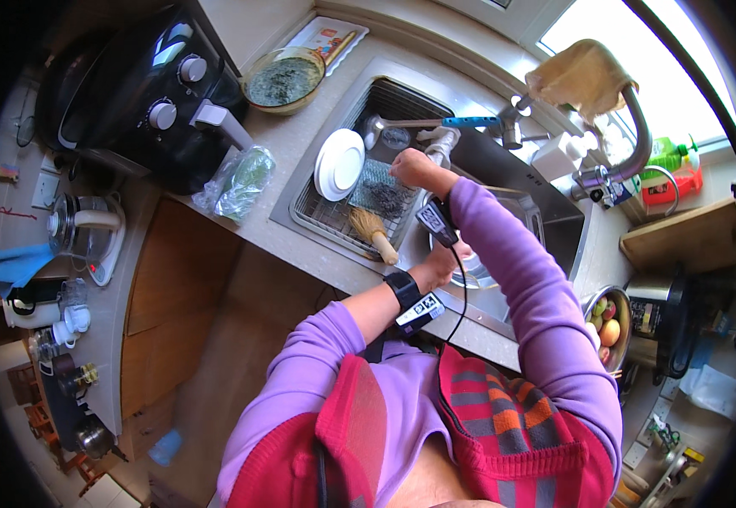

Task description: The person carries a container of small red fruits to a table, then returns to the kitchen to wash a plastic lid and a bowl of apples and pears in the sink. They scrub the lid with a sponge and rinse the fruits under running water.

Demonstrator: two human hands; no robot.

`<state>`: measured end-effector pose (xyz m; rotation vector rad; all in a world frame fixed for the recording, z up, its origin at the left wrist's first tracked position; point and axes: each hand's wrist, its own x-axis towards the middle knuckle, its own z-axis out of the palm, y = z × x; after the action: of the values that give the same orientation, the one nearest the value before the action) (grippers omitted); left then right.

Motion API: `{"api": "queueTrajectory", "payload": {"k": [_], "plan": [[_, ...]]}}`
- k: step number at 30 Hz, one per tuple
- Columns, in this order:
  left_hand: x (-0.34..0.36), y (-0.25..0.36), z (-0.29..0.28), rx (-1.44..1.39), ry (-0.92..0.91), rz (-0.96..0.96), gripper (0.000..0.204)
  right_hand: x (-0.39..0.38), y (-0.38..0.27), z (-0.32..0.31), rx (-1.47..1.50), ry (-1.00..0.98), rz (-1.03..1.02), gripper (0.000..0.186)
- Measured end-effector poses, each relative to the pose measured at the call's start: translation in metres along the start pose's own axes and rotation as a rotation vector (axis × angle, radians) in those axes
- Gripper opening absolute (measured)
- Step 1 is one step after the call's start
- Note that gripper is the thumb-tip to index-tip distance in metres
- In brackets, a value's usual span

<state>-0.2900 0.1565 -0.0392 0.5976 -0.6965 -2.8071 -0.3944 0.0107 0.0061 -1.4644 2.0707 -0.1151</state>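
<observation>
My right hand (419, 168) reaches across into the left sink basin. Its fingers are closed at the upper corner of a grey, see-through mesh-like thing (375, 188); what they pinch is too small to make out. Beside that thing stand white plates (339, 165), and a straw pot brush (370, 227) lies at the basin's near edge. A ladle (374, 129) and a blue-handled utensil (470, 122) rest at the far side. My left hand (442, 264) is at the right basin, its fingers curled at the rim of a shiny metal bowl (480, 275), partly hidden by my right arm.
A tap (639, 127) with a tan cloth (584, 78) over it stands at the right. Left of the sink are a bagged green vegetable (245, 182), a glass bowl (283, 80) of dark food in liquid and a black air fryer (152, 102). A fruit bowl (609, 326) sits right.
</observation>
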Motion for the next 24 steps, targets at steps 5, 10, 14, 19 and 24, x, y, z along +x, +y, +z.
{"api": "queueTrajectory", "payload": {"k": [5, 10, 14, 19, 24], "plan": [[0.002, 0.003, -0.006, -0.031, -0.099, 0.023, 0.012, 0.065, 0.045, 0.047, -0.787, -0.155, -0.629, 0.019], [0.004, 0.009, -0.004, -0.033, -0.154, 0.033, 0.015, 0.071, 0.058, 0.072, -0.364, -0.055, -0.696, 0.032], [0.004, 0.008, -0.003, -0.013, -0.170, 0.016, 0.018, 0.052, 0.026, 0.066, 0.504, 0.141, 0.304, 0.018], [0.000, 0.002, -0.004, 0.027, -0.175, 0.009, 0.021, 0.008, -0.033, 0.032, 0.499, 0.746, -0.107, 0.008], [-0.003, 0.003, 0.001, 0.067, -0.179, 0.014, 0.025, -0.032, -0.052, -0.030, 1.097, 0.686, -0.310, 0.037]]}}
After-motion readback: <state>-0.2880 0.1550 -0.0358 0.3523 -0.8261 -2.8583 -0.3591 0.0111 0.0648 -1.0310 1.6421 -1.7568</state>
